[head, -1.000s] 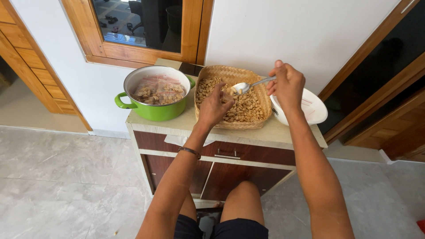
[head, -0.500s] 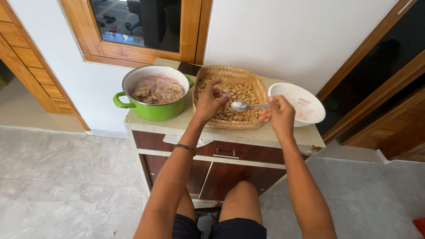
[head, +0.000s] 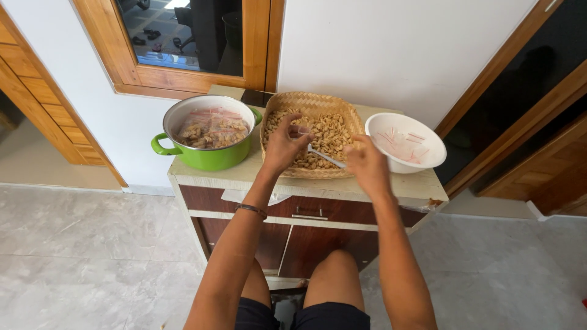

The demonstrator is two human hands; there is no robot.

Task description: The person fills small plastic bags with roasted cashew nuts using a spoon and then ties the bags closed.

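A woven basket tray full of pale brown shelled pieces sits on a low wooden cabinet. My left hand hovers over the tray's left half with fingers pinched on something small; what it is I cannot make out. My right hand is at the tray's near right edge, gripping a metal spoon whose bowl points left into the pieces. A green pot with bagged contents stands left of the tray. A white bowl holding a few thin sticks stands to the right.
The cabinet top is narrow, with drawers below and my knees in front. A white wall and a wood-framed window lie behind. Wooden door frames flank both sides. Grey tile floor surrounds the cabinet.
My right hand came down from above the bowl to the tray's near edge, lowering the spoon into the pieces. My left hand stayed over the tray. The view moved closer.
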